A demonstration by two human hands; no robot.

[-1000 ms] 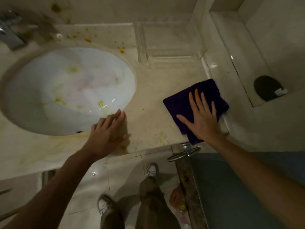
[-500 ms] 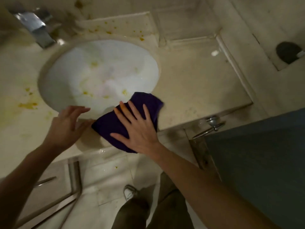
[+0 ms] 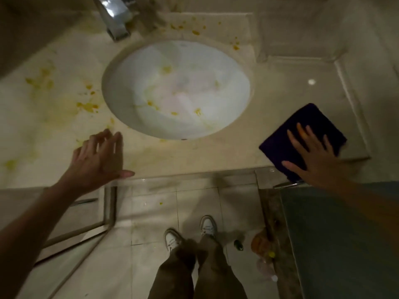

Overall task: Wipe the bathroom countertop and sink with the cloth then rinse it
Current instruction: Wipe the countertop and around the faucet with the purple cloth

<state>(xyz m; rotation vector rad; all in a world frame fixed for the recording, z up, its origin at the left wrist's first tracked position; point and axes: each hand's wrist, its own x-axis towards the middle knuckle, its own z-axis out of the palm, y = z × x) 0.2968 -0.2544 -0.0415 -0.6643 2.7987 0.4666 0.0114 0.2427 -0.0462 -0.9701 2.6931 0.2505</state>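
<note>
At the countertop's near right corner — our right hand on the purple cloth.
Fingers spread, pressing it flat; our left hand rests open left of the stained sink — fingers loosely together.

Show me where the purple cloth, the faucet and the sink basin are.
purple cloth (image 3: 311, 119): head view, bare upper part above the fingers.
faucet (image 3: 114, 16): head view, middle of the chrome spout.
sink basin (image 3: 179, 89): head view, white inner wall near the centre.
</note>
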